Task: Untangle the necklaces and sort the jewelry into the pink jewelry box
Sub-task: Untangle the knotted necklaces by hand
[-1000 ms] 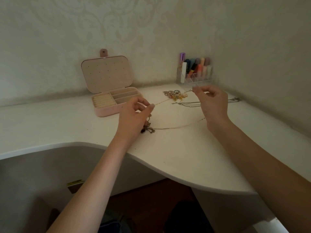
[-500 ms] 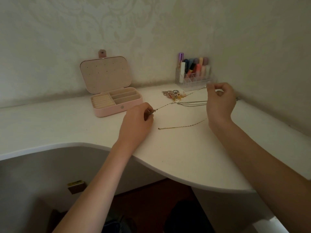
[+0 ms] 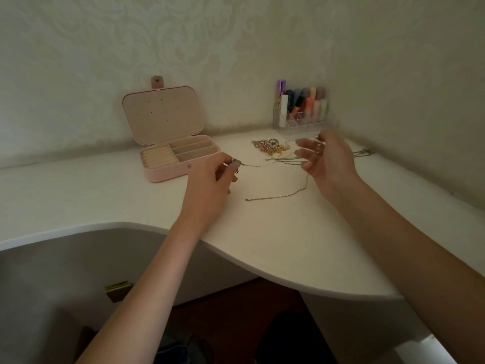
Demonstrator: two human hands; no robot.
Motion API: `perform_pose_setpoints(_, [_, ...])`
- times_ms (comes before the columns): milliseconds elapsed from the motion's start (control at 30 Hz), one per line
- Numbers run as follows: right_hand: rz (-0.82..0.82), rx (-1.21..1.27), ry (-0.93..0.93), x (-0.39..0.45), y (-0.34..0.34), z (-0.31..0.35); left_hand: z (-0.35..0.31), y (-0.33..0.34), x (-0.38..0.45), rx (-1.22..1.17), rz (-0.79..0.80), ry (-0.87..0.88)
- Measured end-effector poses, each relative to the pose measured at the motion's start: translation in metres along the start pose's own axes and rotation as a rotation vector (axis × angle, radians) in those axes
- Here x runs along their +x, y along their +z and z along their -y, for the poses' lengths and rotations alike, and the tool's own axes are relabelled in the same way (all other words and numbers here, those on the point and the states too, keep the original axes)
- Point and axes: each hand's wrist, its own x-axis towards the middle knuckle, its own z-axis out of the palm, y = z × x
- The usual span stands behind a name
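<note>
Our left hand [image 3: 210, 179] is down on the desk [image 3: 78, 195], fingers curled, pinching one end of a thin gold chain [image 3: 278, 197] just beside the front right corner of the pink jewelry box [image 3: 181, 160]. From that pinch a fine strand runs right along the desk top. Our right hand [image 3: 328, 161] hovers over the back of the desk, palm turned left, fingers spread and loose; it is blurred, and something small and gold sits at the fingertips, so we cannot tell whether it grips anything. Under that hand a length of gold chain drops to the desk and trails left toward the middle. A darker chain [image 3: 288, 161] lies stretched across the desk behind it, passing behind the right hand toward the right wall. A small heap of rings and charms [image 3: 270, 147] rests near the back edge, between the box and a clear organizer [image 3: 301, 119] holding coloured tubes in the back corner. The box stands open, lid up against the wall, its compartments showing.
</note>
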Motion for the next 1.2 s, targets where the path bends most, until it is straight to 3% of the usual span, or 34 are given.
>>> perform_pose_setpoints(67, [0.108, -0.044, 0.093, -0.003, 0.002, -0.003, -0.002, -0.001, 0.0, -0.024, -0.015, -0.014])
perform_pose_setpoints(133, [0.218, -0.271, 0.069, -0.008, 0.005, -0.007, -0.003, -0.001, 0.0, -0.045, -0.016, -0.035])
perform_pose_setpoints(233, [0.397, -0.723, -0.091, -0.022, 0.012, -0.013, -0.005, -0.002, -0.001, -0.108, -0.015, -0.071])
perform_pose_setpoints(333, [0.566, -0.935, -0.264, -0.03, 0.014, -0.018, -0.005, -0.004, 0.0, -0.192, -0.019, -0.096])
perform_pose_setpoints(633, [0.637, -0.866, -0.324, -0.028, 0.018, -0.029, -0.003, -0.006, 0.003, -0.354, 0.062, -0.147])
perform_pose_setpoints(833, [0.456, -0.765, -0.357, -0.022, 0.015, -0.023, -0.004, -0.004, 0.004, -0.341, 0.024, -0.203])
perform_pose_setpoints(1200, [0.428, -0.762, -0.363, -0.023, 0.017, -0.026, -0.01, -0.007, 0.002, -0.317, 0.042, -0.204])
